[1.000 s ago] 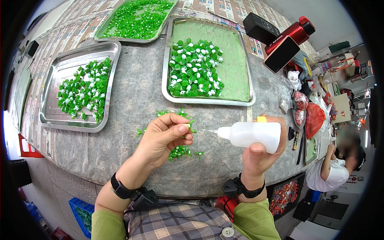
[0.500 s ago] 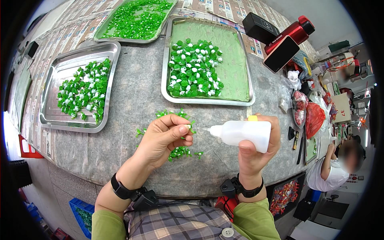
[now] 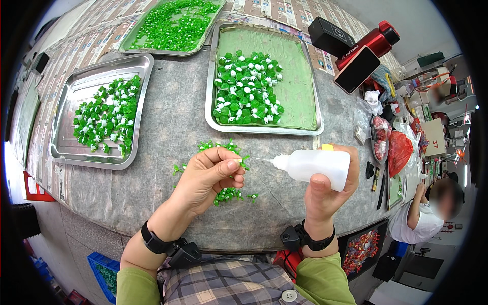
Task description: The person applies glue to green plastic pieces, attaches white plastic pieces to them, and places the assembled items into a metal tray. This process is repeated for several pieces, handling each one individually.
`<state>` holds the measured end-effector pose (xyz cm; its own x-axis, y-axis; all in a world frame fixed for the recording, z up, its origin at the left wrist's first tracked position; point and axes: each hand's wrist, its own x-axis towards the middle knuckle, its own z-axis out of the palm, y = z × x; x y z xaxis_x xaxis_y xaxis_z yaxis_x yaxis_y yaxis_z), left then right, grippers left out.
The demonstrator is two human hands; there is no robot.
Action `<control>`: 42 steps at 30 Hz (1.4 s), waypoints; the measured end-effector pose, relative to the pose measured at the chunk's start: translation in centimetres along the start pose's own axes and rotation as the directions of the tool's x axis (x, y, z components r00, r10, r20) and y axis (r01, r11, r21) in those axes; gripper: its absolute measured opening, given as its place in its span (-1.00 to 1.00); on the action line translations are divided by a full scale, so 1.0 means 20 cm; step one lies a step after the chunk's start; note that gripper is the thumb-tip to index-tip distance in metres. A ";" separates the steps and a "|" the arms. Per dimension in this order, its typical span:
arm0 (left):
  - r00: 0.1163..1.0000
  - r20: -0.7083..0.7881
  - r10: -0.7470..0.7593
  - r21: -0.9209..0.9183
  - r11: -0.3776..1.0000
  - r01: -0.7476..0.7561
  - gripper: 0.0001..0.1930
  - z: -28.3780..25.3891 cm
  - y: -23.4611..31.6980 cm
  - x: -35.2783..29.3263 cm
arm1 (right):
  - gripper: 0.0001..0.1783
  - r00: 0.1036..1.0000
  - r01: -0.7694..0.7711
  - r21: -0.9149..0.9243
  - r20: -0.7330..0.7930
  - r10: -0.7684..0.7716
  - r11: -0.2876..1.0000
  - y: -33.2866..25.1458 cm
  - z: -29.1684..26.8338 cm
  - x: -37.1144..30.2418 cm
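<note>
My left hand [image 3: 216, 175] pinches a small green plastic piece [image 3: 244, 161] with a bit of white between thumb and fingers. In my right hand [image 3: 329, 199] lies a white squeeze bottle [image 3: 319, 166], tipped sideways, its thin needle tip pointing left at the green piece. Whether the needle touches the piece is too fine to tell. Under and around my left hand, loose green pieces [image 3: 229, 194] lie on the grey table cover [image 3: 173, 127]; the hand partly hides them. Beyond my hands, a tray with a green lining [image 3: 300, 91] carries many green-and-white pieces [image 3: 246, 86].
A metal tray [image 3: 63, 137] with green-and-white pieces stands at the left, another green-filled tray [image 3: 173, 25] at the far side. Right of them lie a phone [image 3: 357, 68], a red bottle [image 3: 373, 43] and a black box [image 3: 330, 35]. A person [image 3: 419, 218] sits at the right.
The squeeze bottle in my right hand has shifted slightly to the right, away from the left hand. My left hand has barely moved and keeps its pinch.
</note>
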<state>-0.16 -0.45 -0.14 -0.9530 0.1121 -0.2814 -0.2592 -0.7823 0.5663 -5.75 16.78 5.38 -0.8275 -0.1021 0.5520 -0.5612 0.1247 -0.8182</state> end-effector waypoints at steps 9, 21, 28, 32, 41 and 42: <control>0.981 -0.079 0.178 0.140 0.976 -0.166 -0.87 0.03 0.00 -0.01 | -0.44 0.999 0.016 0.047 -0.043 -0.014 0.999 0.00 -0.02 -0.01; 0.971 -0.082 0.227 0.165 0.963 -0.211 -0.87 0.04 0.00 -0.01 | -0.43 0.999 0.025 0.018 0.023 -0.025 1.000 0.02 -0.04 -0.01; 0.966 -0.132 0.220 0.164 0.966 -0.198 -0.86 0.04 -0.01 -0.01 | -0.65 0.967 -0.211 0.170 -0.105 0.231 0.963 0.12 -0.21 0.15; 0.965 -0.140 0.222 0.158 0.967 -0.200 -0.86 0.03 0.00 -0.01 | -0.64 0.909 -0.410 0.095 -0.035 0.414 0.907 0.37 -0.39 0.18; 0.971 -0.138 0.197 0.145 0.973 -0.177 -0.87 0.04 0.00 0.00 | -0.60 0.906 -0.408 -0.101 -0.170 0.388 0.908 0.56 -0.53 0.08; 0.973 -0.124 0.194 0.145 0.974 -0.176 -0.87 0.03 0.00 0.00 | -0.60 0.906 -0.408 -0.102 -0.170 0.388 0.907 0.52 -0.53 0.10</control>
<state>-0.20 0.01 0.38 -0.9582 -0.1190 -0.2602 -0.1077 -0.6925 0.7133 -13.46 28.30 -0.40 -0.9699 0.1235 0.2100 -0.1735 0.2550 -0.9513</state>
